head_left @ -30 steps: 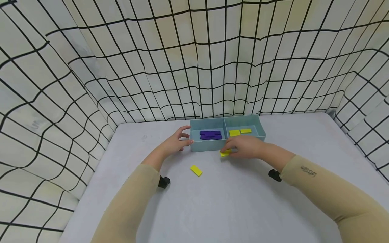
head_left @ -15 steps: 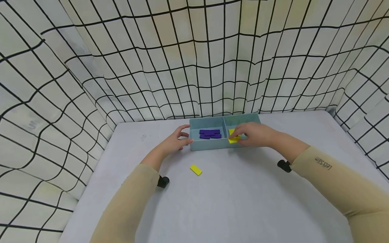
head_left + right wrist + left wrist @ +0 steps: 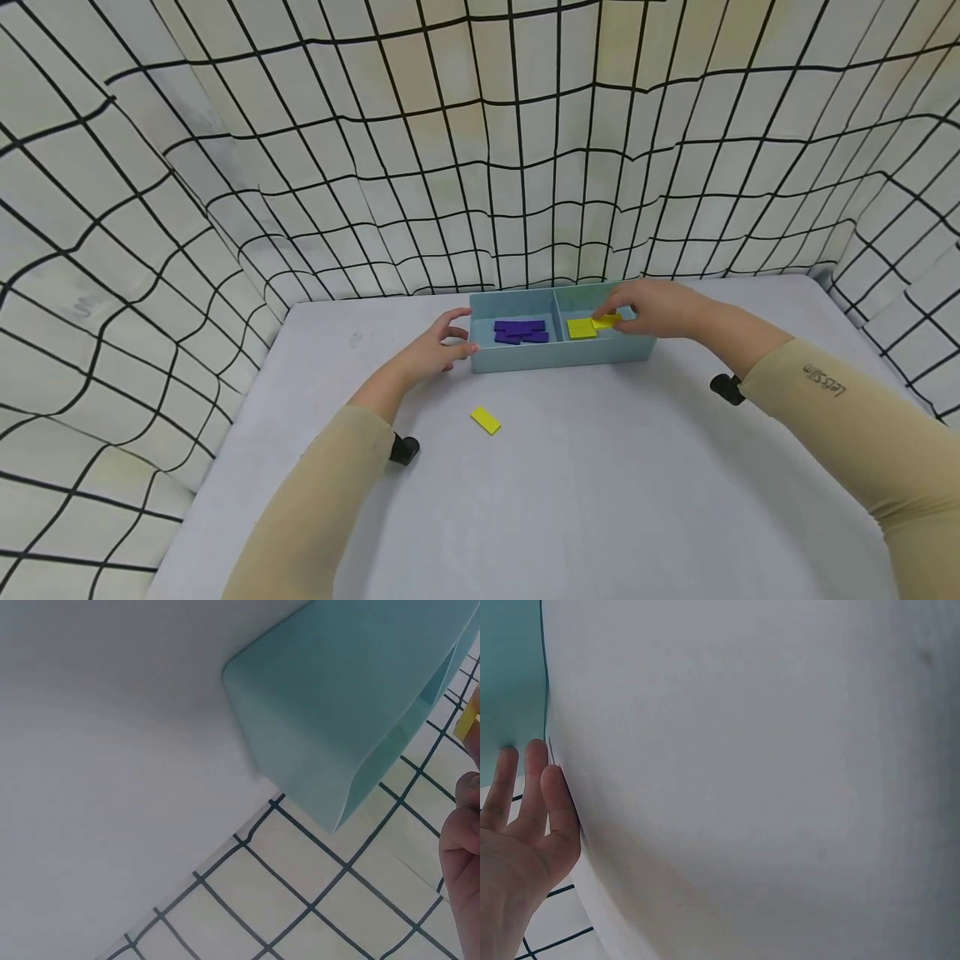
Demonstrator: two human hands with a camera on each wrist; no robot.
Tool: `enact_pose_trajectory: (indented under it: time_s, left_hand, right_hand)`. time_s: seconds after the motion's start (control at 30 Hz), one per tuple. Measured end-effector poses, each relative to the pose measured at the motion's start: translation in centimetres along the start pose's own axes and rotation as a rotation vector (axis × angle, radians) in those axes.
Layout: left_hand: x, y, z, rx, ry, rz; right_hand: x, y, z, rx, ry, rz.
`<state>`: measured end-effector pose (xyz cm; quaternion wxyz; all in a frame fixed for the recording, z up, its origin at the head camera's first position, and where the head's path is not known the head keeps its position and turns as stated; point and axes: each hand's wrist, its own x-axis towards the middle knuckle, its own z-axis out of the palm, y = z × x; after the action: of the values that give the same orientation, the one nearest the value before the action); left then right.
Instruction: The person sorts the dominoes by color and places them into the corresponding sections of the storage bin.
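A light blue two-compartment box stands toward the back of the table. Relaxed fingers of my left hand touch the box's left end; the left wrist view shows those fingers extended against its wall. My right hand reaches over the right compartment and pinches a yellow tile between thumb and fingers. Beside it in that compartment lie yellow tiles. Several purple tiles lie in the left compartment. One loose yellow tile rests on the table in front of the box.
The white tabletop extends in front of and on both sides of the box. Behind the box, and at the left and right, rise pale walls covered with black netting. A divider separates the two compartments.
My right hand has lifted yellow tiles from the table in front of the box and carried them up and right, into the right compartment. My left hand stays at the box's left end.
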<state>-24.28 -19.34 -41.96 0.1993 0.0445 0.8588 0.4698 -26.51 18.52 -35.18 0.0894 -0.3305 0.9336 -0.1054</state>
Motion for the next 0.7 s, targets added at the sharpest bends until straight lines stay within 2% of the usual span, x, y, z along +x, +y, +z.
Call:
enact_pose_trajectory:
  time_s: [0.2, 0.4, 0.7]
  left_hand:
    - [0.1, -0.1, 0.1, -0.003, -0.003, 0.007]
    - [0.1, 0.0, 0.0, -0.009, -0.013, 0.005]
    - [0.2, -0.1, -0.1, -0.007, -0.010, -0.011]
  right_hand:
    - [0.4, 0.5, 0.4, 0.006, -0.006, 0.000]
    - [1.2, 1.5, 1.2, -0.039, -0.010, 0.018]
    - [2.8, 2.2, 1.9, -0.134, -0.084, 0.066]
